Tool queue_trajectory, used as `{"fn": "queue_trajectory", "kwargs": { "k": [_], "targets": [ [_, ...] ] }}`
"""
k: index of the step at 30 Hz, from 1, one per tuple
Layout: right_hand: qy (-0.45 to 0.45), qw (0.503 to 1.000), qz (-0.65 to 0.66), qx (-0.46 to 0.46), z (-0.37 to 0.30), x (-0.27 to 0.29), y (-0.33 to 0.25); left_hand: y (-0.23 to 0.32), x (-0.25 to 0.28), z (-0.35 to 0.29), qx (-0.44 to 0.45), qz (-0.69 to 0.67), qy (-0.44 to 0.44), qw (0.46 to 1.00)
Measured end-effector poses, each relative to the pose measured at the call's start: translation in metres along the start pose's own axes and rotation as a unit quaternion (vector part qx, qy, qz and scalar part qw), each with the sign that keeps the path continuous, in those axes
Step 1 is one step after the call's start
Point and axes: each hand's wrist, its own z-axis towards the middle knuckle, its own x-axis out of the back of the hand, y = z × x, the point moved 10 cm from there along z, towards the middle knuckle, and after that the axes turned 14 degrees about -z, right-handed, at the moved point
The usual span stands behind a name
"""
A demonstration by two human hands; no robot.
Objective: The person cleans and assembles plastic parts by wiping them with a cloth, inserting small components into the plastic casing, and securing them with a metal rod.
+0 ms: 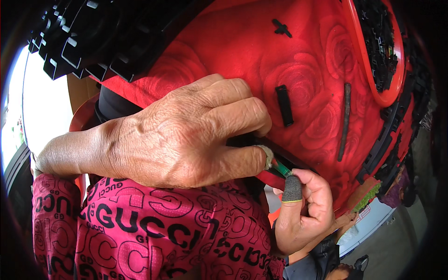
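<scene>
My left hand reaches in from the left, its fingers curled and closed around a long black plastic piece, mostly hidden beneath them. Something pale and frayed covers the tip of its thumb. At the lower right, my right hand wears a grey finger cot on the thumb. Pinched between that thumb and forefinger is a slim green object, which points at the left thumb tip and lies against the black piece. I cannot make out its exact kind.
Red rose-patterned cloth covers the work surface. On it lie a black strip, a dark thin rod and a small cross-shaped piece. A red-rimmed container holds black parts at the upper right. Black slotted plastic parts stand upper left.
</scene>
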Motion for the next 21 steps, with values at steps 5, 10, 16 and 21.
{"fn": "queue_trajectory", "kwargs": {
  "k": [5,10,16,21],
  "targets": [
    [-0.033,0.999,-0.035,0.023,0.0048,-0.0078,-0.0041,-0.0028,-0.0022,-0.0025,0.004,0.005,-0.002,1.0],
    [-0.025,0.999,0.008,-0.021,0.0023,-0.0017,0.0009,-0.0033,-0.0001,-0.0014,0.006,-0.006,0.0,1.0],
    [-0.031,0.999,0.015,-0.026,0.0028,-0.0032,0.0,-0.0022,-0.0002,-0.0013,0.002,-0.004,-0.001,1.0],
    [-0.022,1.0,0.003,0.001,0.0022,-0.0045,0.0017,-0.0021,-0.0002,-0.0015,0.004,-0.006,0.002,1.0]
  ]
}}
